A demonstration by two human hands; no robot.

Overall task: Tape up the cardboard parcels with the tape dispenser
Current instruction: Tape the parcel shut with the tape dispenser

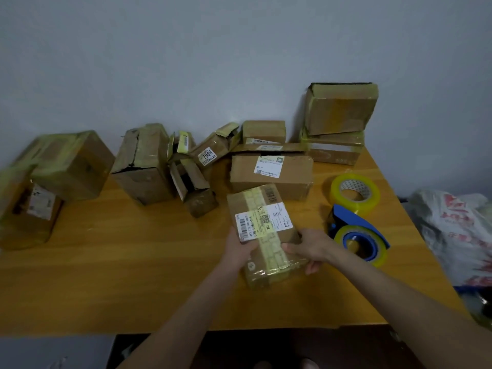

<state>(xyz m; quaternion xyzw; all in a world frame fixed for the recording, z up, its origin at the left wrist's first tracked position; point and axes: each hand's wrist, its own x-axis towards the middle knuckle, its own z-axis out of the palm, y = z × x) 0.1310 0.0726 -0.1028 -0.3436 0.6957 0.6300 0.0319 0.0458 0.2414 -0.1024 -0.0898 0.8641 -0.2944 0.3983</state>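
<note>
Head view: small parcel (262, 227) at centre of the wooden table (133, 275), long axis running away from the person, an old tape strip along it. Left hand (238, 249) grips its near-left edge; right hand (308, 250) grips the near-right corner, thumb on top. Tape dispenser (359, 235) lies just right of the right hand, so that hand is nearer for the pick-up. Spare tape roll (352, 194) sits just beyond it. Other parcels (271, 174) crowd the far side. Bare tabletop lies left and near; the table's right edge runs close past the dispenser.
</note>
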